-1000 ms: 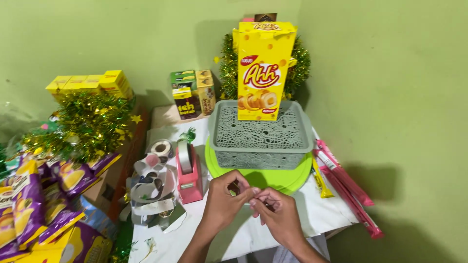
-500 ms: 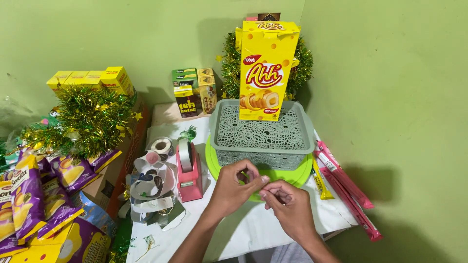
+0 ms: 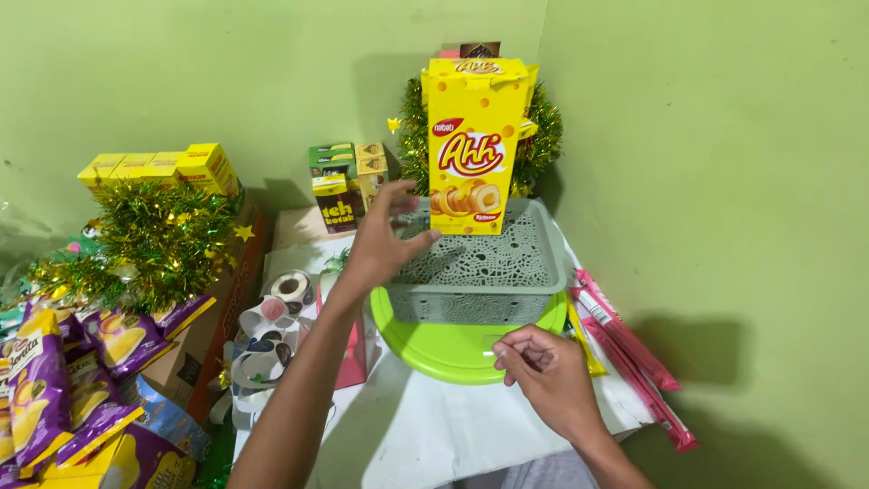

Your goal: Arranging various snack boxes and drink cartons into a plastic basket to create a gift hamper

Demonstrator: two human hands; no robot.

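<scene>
Steadying the yellow box on the basket.

My left hand (image 3: pixel 385 244) is reaching up with fingers spread, touching the rim of the upturned grey basket (image 3: pixel 480 272) and nearing the tall yellow snack box (image 3: pixel 473 145) standing upright on it; my right hand (image 3: pixel 543 371) is hovering loosely curled, holding nothing I can make out, just below the green tray (image 3: pixel 434 349). I'm judging the box light, thin card, tippy, so I'm taking it by the side walls low down.

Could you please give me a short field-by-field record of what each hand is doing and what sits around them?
left hand: open, on the left rim of the grey basket
right hand: curled, over the front edge of the green lid
basket: upside down on the lid
yellow box: upright on the basket
left side: tinsel, purple snack bags
right side: pink packets
</scene>
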